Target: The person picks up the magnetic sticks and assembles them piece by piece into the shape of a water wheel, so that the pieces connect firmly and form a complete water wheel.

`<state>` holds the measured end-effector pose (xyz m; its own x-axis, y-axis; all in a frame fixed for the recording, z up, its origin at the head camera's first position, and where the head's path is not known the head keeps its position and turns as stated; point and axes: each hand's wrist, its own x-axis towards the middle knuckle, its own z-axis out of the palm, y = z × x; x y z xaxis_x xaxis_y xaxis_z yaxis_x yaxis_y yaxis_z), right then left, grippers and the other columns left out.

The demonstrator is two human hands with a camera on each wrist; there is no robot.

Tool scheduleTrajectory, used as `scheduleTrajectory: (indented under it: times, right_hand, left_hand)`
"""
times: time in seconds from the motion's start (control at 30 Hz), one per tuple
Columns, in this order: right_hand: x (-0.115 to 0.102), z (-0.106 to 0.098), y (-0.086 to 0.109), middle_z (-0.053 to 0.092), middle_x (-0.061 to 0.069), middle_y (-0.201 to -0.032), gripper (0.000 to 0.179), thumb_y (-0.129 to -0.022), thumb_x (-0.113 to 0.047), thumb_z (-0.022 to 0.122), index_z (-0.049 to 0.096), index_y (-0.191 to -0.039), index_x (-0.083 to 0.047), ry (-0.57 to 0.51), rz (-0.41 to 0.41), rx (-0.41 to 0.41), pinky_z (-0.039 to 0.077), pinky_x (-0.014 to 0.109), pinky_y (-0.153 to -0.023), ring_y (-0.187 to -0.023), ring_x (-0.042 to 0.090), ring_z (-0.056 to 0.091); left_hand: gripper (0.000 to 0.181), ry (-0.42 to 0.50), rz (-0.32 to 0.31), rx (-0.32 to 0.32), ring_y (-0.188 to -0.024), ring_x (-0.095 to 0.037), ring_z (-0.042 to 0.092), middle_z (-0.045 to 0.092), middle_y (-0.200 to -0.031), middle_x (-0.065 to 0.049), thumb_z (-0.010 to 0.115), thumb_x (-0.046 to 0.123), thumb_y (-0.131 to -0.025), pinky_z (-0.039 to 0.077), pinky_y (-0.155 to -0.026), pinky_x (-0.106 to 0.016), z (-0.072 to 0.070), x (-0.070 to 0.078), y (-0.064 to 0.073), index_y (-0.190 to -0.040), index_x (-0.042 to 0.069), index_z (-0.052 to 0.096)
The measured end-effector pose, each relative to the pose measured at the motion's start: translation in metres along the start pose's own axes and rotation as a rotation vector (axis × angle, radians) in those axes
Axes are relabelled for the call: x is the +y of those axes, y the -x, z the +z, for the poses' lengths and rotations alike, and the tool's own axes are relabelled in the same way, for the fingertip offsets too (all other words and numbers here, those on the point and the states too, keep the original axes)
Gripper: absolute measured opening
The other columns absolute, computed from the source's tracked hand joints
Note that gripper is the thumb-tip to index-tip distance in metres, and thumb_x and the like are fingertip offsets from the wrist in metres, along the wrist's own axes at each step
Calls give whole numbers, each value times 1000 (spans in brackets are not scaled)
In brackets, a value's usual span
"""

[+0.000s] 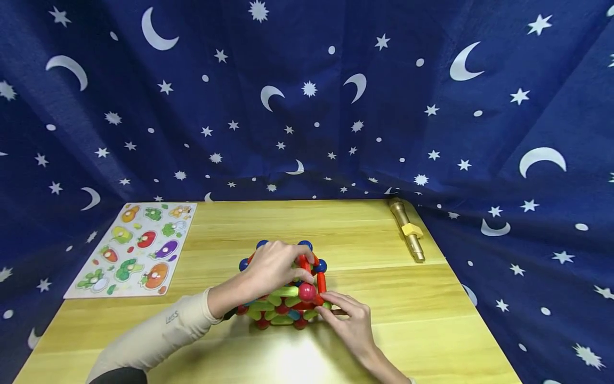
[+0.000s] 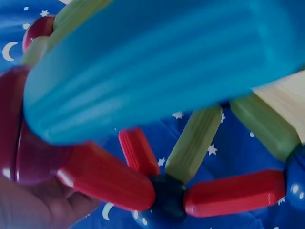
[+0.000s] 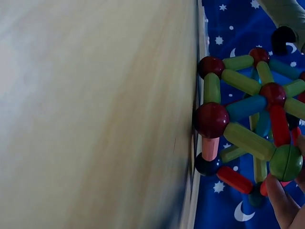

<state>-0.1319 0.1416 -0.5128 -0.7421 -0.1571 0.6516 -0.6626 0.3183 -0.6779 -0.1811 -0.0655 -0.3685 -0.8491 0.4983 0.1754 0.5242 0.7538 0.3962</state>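
A framework of magnetic rods and balls [image 1: 280, 305] stands on the table, built from green, red and blue rods with red, blue and green balls. Reaching over its top, my left hand [image 1: 274, 265] holds an upright red rod [image 1: 304, 262] between thumb and fingers, just above a red ball [image 1: 307, 292]. From the right side, my right hand [image 1: 353, 322] pinches a short red rod [image 1: 318, 300] beside that ball. A green ball [image 3: 286, 163] lies against the right fingertips in the right wrist view. Up close, a blue rod [image 2: 152, 71] hides much of the left wrist view.
A vegetable puzzle board [image 1: 139, 248] lies at the table's left. Toward the back right lies a gold microphone-like stick [image 1: 402, 221] with a yellow block [image 1: 412, 230] on it. A dark blue star-and-moon curtain [image 1: 307, 133] hangs behind the wooden table [image 1: 384, 341].
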Motion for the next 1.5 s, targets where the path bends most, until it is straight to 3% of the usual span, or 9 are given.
scheduleTrajectory:
  times: [0.47, 0.57, 0.7, 0.8, 0.9, 1.03, 1.3, 1.4, 1.5]
  right_hand:
    - [-1, -1, 0, 73, 21, -97, 30, -72, 1, 82, 75, -101, -2, -17, -4, 8, 55, 17, -61, -88, 12, 73]
    - [0, -1, -1, 74, 20, -97, 30, -72, 1, 82, 75, -101, -3, -15, -10, 8, 55, 17, -60, -87, 13, 73]
    - [0, -1, -2, 74, 20, -96, 30, -72, 1, 82, 75, -100, -3, -10, -15, 11, 56, 18, -60, -86, 14, 73]
    - [0, -1, -2, 74, 20, -96, 29, -72, 1, 82, 75, -100, -3, -10, -11, 13, 56, 19, -60, -86, 14, 73]
    - [0, -1, -1, 74, 20, -97, 29, -72, 1, 82, 75, -100, -3, -11, -11, 12, 55, 18, -61, -85, 14, 73]
    - [0, 0, -1, 74, 20, -96, 30, -72, 1, 82, 75, -100, -2, -10, -19, 14, 55, 17, -61, -84, 14, 73]
    - [1, 0, -4, 74, 19, -97, 29, -72, 0, 82, 75, -100, -4, -8, -11, 12, 55, 17, -61, -87, 14, 73]
    - [1, -1, -3, 74, 16, -96, 29, -73, -2, 83, 75, -100, -4, -2, -5, 3, 55, 17, -59, -86, 13, 73]
    - [2, -5, -5, 74, 13, -96, 28, -72, -6, 84, 74, -99, -5, 25, -23, -5, 54, 17, -58, -87, 11, 71]
  left_hand:
    - [33, 42, -34, -104, -45, -5, 39, 57, -58, 9, 74, 48, -80, 29, -43, -21, 8, -3, -5, -98, 21, 70]
    - [50, 80, -97, -135, -44, -8, 42, 53, -57, 9, 76, 49, -79, 32, -43, -22, 7, -5, -7, -116, 20, 62]
    - [92, 170, -201, -219, -46, -10, 51, 58, -61, 9, 80, 49, -75, 37, -43, -24, 3, -6, -14, -147, 15, 35]
    - [110, 232, -264, -297, -48, -10, 51, 60, -62, 7, 82, 48, -73, 36, -44, -24, 0, -7, -21, -155, 10, 20]
    - [109, 265, -309, -347, -48, -11, 47, 57, -62, 4, 84, 47, -71, 33, -45, -23, -1, -9, -26, -154, 6, 24]
    - [97, 257, -310, -349, -52, -12, 48, 56, -65, 1, 85, 46, -70, 35, -47, -24, 0, -11, -28, -146, 5, 40]
    - [90, 259, -271, -263, -46, -10, 42, 55, -60, 4, 80, 49, -75, 30, -44, -23, -5, -15, -19, -145, 7, 43]
    - [73, 284, -257, -80, -50, -8, 47, 66, -70, 5, 74, 45, -83, 34, -45, -22, -9, -25, -3, -143, 12, 48]
    - [45, 360, -268, 219, -70, -8, 59, 73, -96, 2, 63, 36, -94, 46, -59, -24, -5, -42, 21, -135, 18, 57]
